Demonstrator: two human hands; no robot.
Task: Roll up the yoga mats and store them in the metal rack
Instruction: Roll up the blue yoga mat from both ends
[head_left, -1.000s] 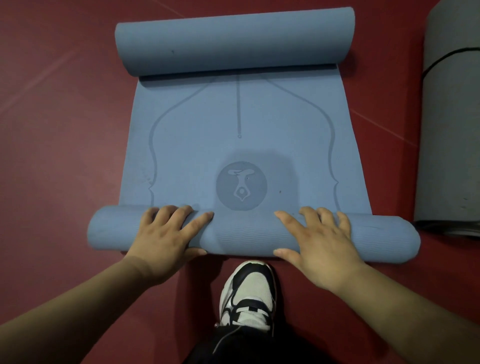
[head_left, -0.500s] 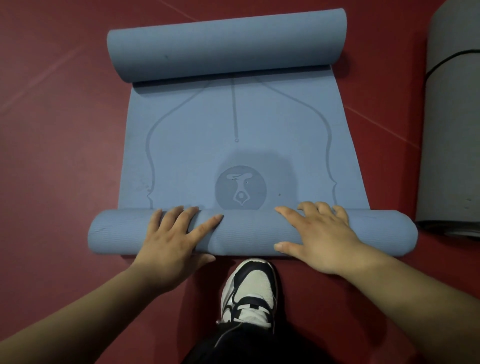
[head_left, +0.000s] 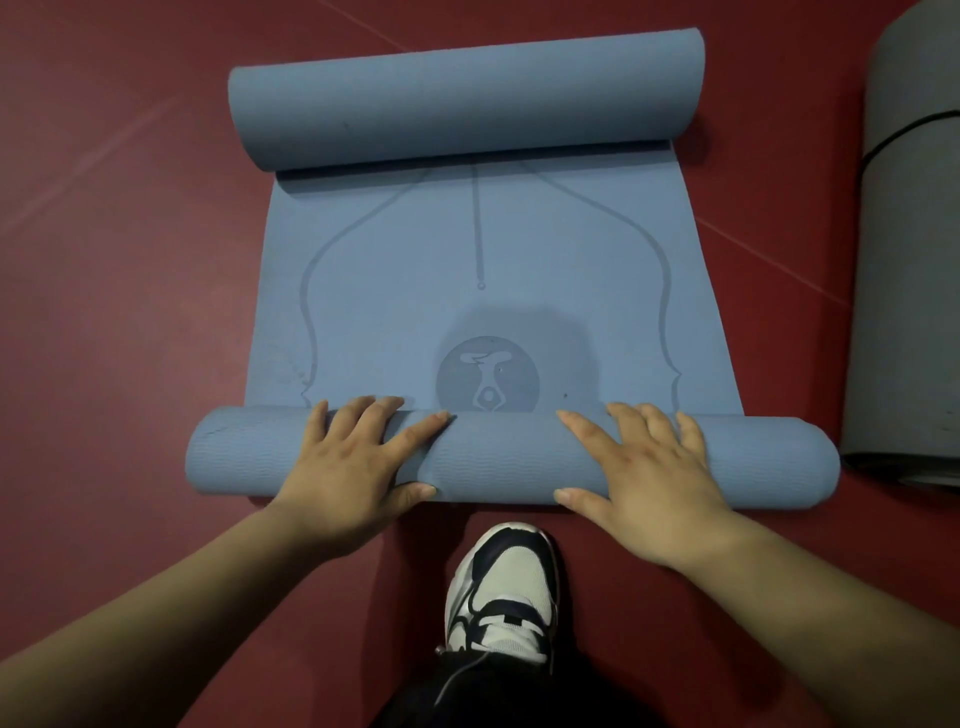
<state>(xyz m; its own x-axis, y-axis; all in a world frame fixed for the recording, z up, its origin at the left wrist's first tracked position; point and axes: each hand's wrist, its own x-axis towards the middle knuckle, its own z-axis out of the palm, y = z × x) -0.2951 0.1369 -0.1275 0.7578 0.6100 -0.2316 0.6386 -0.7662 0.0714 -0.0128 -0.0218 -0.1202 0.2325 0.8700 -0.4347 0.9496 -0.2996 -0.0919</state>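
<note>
Spanning nine to three, mat roll (head_left: 498, 460) is pressed by flat-fingered left hand (head_left: 353, 467), right hand (head_left: 644, 478); unrolled mat (head_left: 395, 291) toward twelve o'clock.

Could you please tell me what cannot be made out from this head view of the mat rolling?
- Metal rack: nowhere in the head view.
- Grey mat: cut off by the right edge.
- Blue mat: near roll partly covered by the left hand and right hand.
- Logo: its lower edge is hidden behind the near roll.
- Shoe: heel covered by the dark trouser leg.
</note>
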